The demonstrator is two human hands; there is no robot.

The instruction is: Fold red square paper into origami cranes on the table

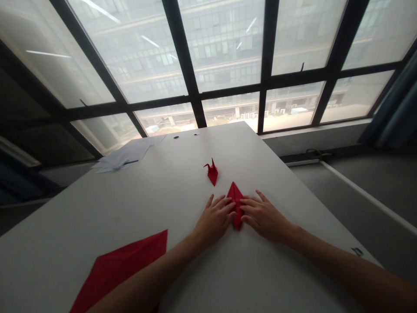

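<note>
A piece of red origami paper, folded into a narrow diamond, lies flat on the white table with a crease down its middle. My left hand rests on its left edge, fingers stretched out and apart. On the opposite edge lies my right hand, also with fingers spread, its fingertips touching the paper. Neither hand is wrapped around it. Just beyond stands a finished red paper crane with its thin points up.
A larger sheet of red paper lies at the near left, partly hidden under my left forearm. White papers with a dark pen are at the far left of the table. Past the far edge rise black-framed windows; the right edge drops to the floor.
</note>
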